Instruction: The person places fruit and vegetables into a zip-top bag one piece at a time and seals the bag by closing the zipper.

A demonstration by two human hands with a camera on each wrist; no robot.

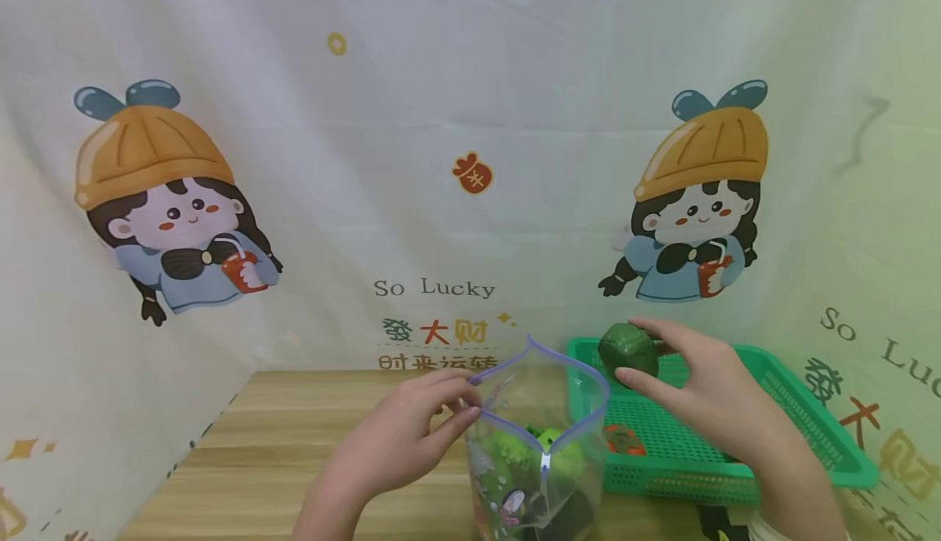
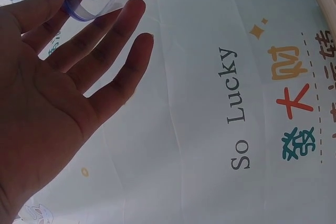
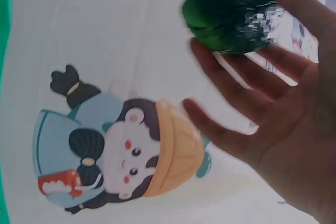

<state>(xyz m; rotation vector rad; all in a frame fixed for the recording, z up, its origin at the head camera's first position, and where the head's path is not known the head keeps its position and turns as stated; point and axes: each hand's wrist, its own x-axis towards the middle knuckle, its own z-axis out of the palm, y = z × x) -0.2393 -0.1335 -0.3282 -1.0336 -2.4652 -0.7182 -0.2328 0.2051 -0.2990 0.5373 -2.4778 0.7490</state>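
Note:
A clear zip bag with a purple-edged mouth stands upright on the table, its mouth spread wide. My left hand pinches the left side of its rim between thumb and index finger; the other fingers stretch out loosely. Light green and dark pieces show through the bag, partly blurred by the plastic. Over the green basket's near left part, my right hand holds a shiny, dark green, lumpy round thing between thumb and fingertips. The same green thing shows a lighter green side in the right wrist view.
A green plastic basket with perforated sides stands right of the bag, on the wooden table. Inside it lies a red-orange and brown piece. A printed cloth hangs behind and at both sides.

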